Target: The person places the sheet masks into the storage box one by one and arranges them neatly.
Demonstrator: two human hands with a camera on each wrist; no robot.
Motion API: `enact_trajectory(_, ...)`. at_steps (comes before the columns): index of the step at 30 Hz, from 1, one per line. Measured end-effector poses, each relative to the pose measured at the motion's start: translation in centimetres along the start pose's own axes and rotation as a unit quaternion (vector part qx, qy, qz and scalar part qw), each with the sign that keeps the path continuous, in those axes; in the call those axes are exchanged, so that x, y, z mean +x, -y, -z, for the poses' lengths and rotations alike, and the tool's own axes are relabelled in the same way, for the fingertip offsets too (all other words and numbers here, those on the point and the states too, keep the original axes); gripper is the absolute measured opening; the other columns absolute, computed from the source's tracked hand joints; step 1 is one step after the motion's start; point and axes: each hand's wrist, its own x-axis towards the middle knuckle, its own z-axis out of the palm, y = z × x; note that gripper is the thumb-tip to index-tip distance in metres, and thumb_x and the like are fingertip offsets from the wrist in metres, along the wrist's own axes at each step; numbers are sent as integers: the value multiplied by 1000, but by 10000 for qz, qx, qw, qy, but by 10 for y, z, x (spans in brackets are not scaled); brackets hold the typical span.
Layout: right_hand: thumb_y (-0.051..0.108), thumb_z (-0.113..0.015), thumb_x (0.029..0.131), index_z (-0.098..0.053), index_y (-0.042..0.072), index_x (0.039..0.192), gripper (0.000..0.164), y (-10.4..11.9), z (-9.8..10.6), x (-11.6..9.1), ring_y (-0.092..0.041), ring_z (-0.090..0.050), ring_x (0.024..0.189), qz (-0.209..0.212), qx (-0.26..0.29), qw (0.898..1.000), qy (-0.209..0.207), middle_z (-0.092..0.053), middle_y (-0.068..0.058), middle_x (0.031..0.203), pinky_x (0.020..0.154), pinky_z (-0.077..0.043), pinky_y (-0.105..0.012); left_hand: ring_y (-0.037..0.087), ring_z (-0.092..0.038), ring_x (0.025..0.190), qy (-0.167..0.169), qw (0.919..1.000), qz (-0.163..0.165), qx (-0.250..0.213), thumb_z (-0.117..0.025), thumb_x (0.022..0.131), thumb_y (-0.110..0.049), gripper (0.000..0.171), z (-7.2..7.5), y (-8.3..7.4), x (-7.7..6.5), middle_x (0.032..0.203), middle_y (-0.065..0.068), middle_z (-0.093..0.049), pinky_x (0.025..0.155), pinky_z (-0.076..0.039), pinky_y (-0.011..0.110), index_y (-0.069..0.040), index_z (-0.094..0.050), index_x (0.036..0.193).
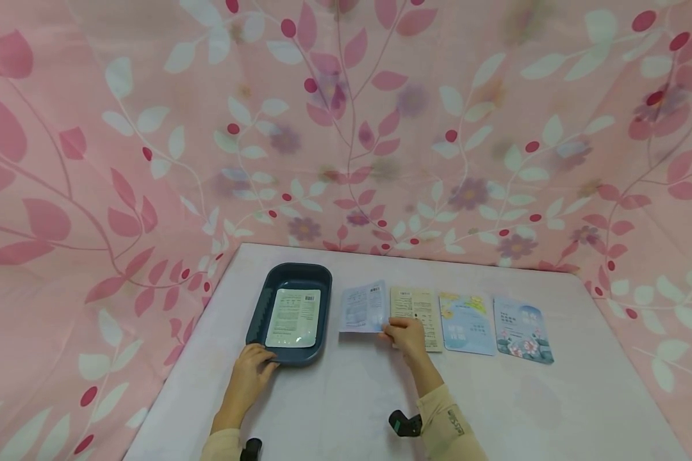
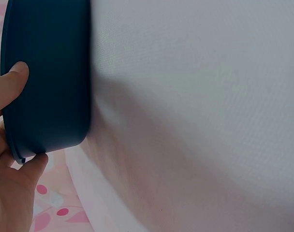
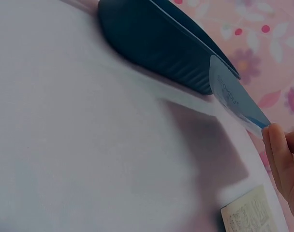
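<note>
L hand [image 1: 248,378] grips near end of dark-blue tray [image 1: 302,359], pale-green sachet [image 1: 294,317] inside — R hand [image 1: 408,334] pinches corner of lt-blue printed sachet [image 1: 362,308], held above table [image 1: 346,403] btwn tray & yellow sachet [image 1: 420,303].

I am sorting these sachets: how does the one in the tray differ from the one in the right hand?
The tray sachet lies in the dark blue tray; the held sachet is raised above the table, pinched by the right hand. The tray sachet is pale green, the held sachet pale blue. Both bear small print.
</note>
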Motion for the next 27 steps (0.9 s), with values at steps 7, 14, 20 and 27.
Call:
enact_trajectory(7,-11,-61,81,-54,-20,113,34,6,2,-2,-16,-68,63,248,55,9995,172,-57,-33,107,64,-56,-22,27,-58,89,7,10000,41,2,-83,59,8,22,0,0,0,78,6,-65,79,-50,44,-1,-70,76)
enact_trajectory(14,-11,-62,81,-56,-21,110,32,18,3,-4,-11,-65,59,527,151,9981,272,-61,-29,98,63,-55,-21,27,-58,90,5,10000,52,-19,-83,58,9,24,-1,0,-1,78,5,-65,79,-50,45,-1,-70,76)
enact_trajectory(20,-12,-62,80,-56,-22,109,31,27,3,-7,-12,-66,59,691,222,9967,351,-61,-30,98,62,-56,-22,27,-58,89,-7,10000,33,-50,-83,59,9,23,-1,1,0,78,6,-65,79,-50,45,-1,-70,76)
enact_trajectory(27,-9,-65,81,-56,-19,111,33,37,0,-10,-13,-67,61,712,202,9962,462,-63,-28,97,64,-56,-23,28,-58,90,37,9999,93,-37,-83,59,8,23,0,-1,0,78,6,-66,80,-50,46,-1,-70,76)
